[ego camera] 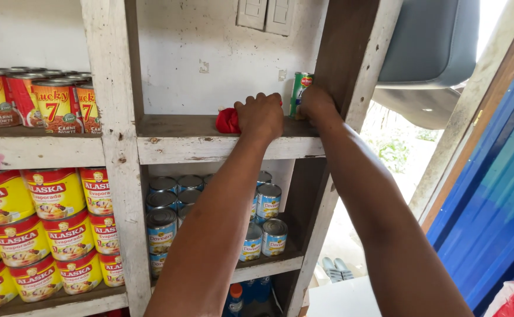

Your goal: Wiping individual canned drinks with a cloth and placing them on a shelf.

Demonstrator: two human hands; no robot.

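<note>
Red cans [39, 100]: stood in a tight group on the upper shelf at far left, well apart from both hands.
Yellow cans [45, 229]: stacked in rows below them, untouched.
Blue-and-white cans [210, 217]: crowded the lower compartment, directly under the reaching arms.
Shelf board [174, 126]: bare, worn wood, dusty-looking; the part left of the cloth lay open.
Red cloth [227, 120]: bunched on the board, just left of the knuckles, mostly hidden under the hand.
Left hand [261, 115]: closed down over the red cloth, pressing it to the board.
Green can [301, 93]: stood upright at the back right corner, against the wooden post.
Right hand [317, 104]: curled around the green can's lower part; the fingers were hidden, so how firm the grip was could not be told.
Doing it well, as judged: the can needed lifting clear or holding steady while the cloth passed flat beneath it, into the corner.
</note>
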